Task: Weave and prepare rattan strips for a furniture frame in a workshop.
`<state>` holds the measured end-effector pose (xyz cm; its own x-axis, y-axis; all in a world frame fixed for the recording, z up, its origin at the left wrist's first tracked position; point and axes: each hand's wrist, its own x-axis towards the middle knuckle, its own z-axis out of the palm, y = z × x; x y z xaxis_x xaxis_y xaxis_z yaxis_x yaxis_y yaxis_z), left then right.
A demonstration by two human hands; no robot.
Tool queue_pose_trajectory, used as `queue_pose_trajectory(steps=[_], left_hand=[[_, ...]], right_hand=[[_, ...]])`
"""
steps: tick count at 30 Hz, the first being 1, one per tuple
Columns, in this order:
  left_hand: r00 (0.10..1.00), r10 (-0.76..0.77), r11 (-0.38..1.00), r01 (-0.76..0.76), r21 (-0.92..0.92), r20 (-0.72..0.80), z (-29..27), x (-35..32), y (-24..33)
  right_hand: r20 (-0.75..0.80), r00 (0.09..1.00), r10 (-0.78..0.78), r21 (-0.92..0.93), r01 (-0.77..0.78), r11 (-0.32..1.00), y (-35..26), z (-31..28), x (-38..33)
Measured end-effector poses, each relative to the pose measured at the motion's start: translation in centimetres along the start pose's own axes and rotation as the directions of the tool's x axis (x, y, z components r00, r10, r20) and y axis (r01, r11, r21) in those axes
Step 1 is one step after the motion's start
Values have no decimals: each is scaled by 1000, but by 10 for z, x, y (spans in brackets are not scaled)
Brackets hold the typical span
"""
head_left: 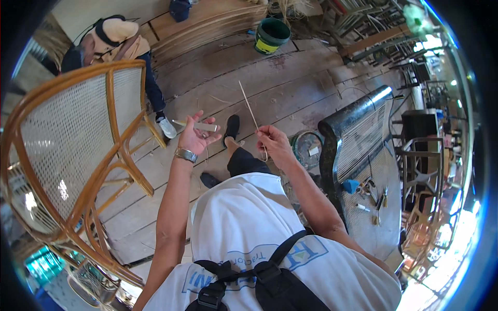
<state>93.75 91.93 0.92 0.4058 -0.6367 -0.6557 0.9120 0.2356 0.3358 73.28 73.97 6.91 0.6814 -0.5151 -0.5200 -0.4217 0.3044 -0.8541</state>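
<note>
My left hand (195,136) is turned palm up with a watch on its wrist. Its thumb presses a flat, pale knife-like tool (207,127) across the fingers; a pointed end sticks out on the left. My right hand (275,145) pinches a thin, pale cane strip (248,103). The strip slants up and away to the left of the fingers, and its lower end curls beneath the hand. The two hands are apart, both held above the plank floor in front of my body.
A wooden-framed chair with woven cane (72,124) stands at left. Beyond it a person (116,39) bends over. A black-framed cane seat (358,140) with scissors and small tools (381,199) is at right. A dark bucket (272,36) stands far ahead; a round container (307,145) sits beside my right hand.
</note>
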Motion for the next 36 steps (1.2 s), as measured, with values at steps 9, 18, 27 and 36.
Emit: queue_pose_trajectory(steps=[9, 18, 27, 36], left_hand=[[966, 13, 992, -46, 121, 257, 79, 106, 54], [969, -10, 960, -60, 274, 246, 217, 253, 102], [947, -88, 818, -110, 565, 310, 305, 362, 92], [828, -227, 371, -412, 832, 512, 343, 444, 103]], right_hand=[[-13, 1000, 23, 227, -19, 974, -35, -28, 133], [-11, 998, -63, 250, 63, 966, -108, -60, 250], [-178, 983, -38, 295, 90, 951, -138, -96, 309], [-368, 924, 105, 331, 24, 943, -148, -75, 360]])
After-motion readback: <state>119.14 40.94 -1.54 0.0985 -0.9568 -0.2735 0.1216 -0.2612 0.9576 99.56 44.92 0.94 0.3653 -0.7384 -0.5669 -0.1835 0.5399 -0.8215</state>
